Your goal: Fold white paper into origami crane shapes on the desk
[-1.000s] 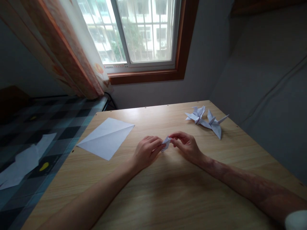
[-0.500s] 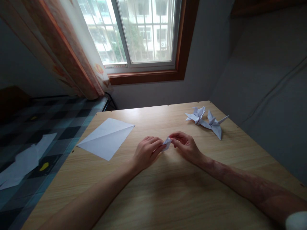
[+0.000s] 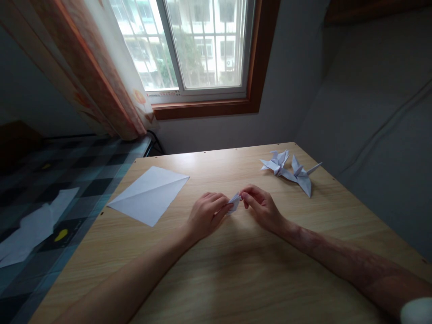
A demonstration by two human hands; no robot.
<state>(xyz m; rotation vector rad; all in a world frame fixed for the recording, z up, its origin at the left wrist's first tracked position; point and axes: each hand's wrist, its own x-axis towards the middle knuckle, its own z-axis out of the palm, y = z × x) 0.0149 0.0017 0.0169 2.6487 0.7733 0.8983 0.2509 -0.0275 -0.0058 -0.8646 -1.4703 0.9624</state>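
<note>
A pale wooden table (image 3: 270, 274) with visible grain spreads across the near and middle of the scene. To its left is a surface under a dark checked cover (image 3: 97, 168), with creased white paper (image 3: 37, 231) lying on it. A flat white sheet (image 3: 150, 195) with a crease along it rests at the table's left; two folded paper birds (image 3: 290, 170) sit close together at the far right. Beyond are a grey wall (image 3: 290, 90), an orange patterned curtain (image 3: 97, 72) on the left and a bright window (image 3: 209, 54).

The small folded paper (image 3: 234, 207) is between the hands, over the middle of the table. The left hand (image 3: 207, 213) grips its left side between thumb and fingers. The right hand (image 3: 261, 207) has its fingertips at the right tip; whether they pinch it I cannot tell.
</note>
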